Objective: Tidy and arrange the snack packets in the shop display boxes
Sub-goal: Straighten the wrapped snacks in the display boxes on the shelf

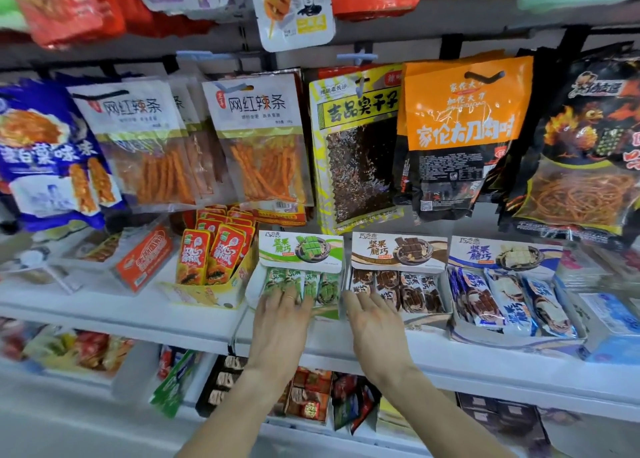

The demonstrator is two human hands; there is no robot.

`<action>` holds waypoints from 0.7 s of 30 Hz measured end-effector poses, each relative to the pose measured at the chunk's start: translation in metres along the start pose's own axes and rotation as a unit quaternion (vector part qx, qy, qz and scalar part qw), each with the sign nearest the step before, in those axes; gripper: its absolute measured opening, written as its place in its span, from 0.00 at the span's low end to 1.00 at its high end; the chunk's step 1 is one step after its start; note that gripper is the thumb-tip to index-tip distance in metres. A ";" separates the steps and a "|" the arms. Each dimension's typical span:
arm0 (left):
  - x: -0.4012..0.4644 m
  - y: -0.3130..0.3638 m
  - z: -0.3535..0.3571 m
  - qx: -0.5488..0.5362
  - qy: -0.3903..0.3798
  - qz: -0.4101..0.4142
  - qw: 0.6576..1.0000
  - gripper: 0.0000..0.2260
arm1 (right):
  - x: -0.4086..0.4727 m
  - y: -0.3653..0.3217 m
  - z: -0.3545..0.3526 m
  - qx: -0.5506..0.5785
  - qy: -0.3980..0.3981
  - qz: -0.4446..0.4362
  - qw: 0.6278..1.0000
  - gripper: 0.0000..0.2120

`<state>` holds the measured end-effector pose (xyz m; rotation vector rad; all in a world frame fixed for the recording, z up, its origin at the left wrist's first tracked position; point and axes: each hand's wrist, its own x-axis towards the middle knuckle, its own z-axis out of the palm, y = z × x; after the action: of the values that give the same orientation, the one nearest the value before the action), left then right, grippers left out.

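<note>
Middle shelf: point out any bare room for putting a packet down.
Bare shelf runs between the orange box and the yellow box, and along the front lip. From the green box rightward, boxes sit side by side, with both hands there.

Three display boxes stand side by side on the shelf (pixel 138 315): the left box (pixel 298 250), the middle box (pixel 398 250) and the right box (pixel 502 257), each with packets upright inside. The left hand (pixel 282 314) lies on the left box's packets (pixel 311 281), the right hand (pixel 375 315) at the middle box's front. Hanging bags (pixel 356 146) are behind and above; another box (pixel 214 260) stands further left.
</note>
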<state>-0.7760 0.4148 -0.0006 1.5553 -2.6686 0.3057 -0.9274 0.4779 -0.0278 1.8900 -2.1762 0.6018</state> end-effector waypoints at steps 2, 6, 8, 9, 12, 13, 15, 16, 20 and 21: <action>0.000 0.000 0.003 -0.005 0.018 0.003 1.000 0.22 | 0.002 0.000 0.000 -0.002 0.012 0.003 1.000 0.27; -0.003 0.006 -0.003 -0.018 0.046 0.010 0.999 0.24 | -0.004 0.006 -0.009 0.011 0.038 0.022 0.999 0.28; -0.004 0.019 -0.008 -0.041 0.083 0.040 0.995 0.24 | -0.018 0.022 -0.026 0.019 0.077 0.049 0.996 0.27; -0.005 0.029 -0.011 -0.065 0.099 0.066 0.991 0.24 | -0.029 0.037 -0.036 0.020 0.103 0.068 0.992 0.25; -0.005 0.067 -0.014 -0.122 0.132 0.152 0.972 0.25 | -0.070 0.096 -0.066 -0.014 0.144 0.169 0.975 0.20; -0.005 0.081 -0.013 -0.131 0.138 0.175 0.966 0.25 | -0.081 0.117 -0.073 -0.030 0.141 0.209 0.967 0.21; -0.003 0.110 -0.011 -0.147 0.135 0.213 0.956 0.25 | -0.100 0.152 -0.080 -0.056 0.128 0.261 0.955 0.23; -0.002 0.124 -0.012 -0.148 0.131 0.230 0.953 0.26 | -0.105 0.163 -0.080 -0.062 0.121 0.266 0.954 0.23; 0.000 0.175 -0.014 -0.146 0.108 0.276 0.944 0.33 | -0.112 0.183 -0.074 -0.083 0.108 0.226 0.965 0.16; 0.000 0.183 -0.013 -0.151 0.106 0.280 0.942 0.32 | -0.112 0.184 -0.072 -0.084 0.108 0.228 0.964 0.14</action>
<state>-0.9356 0.5050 -0.0153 0.6243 -2.7565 0.0615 -1.0974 0.6277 -0.0401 1.1801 -2.4316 0.6369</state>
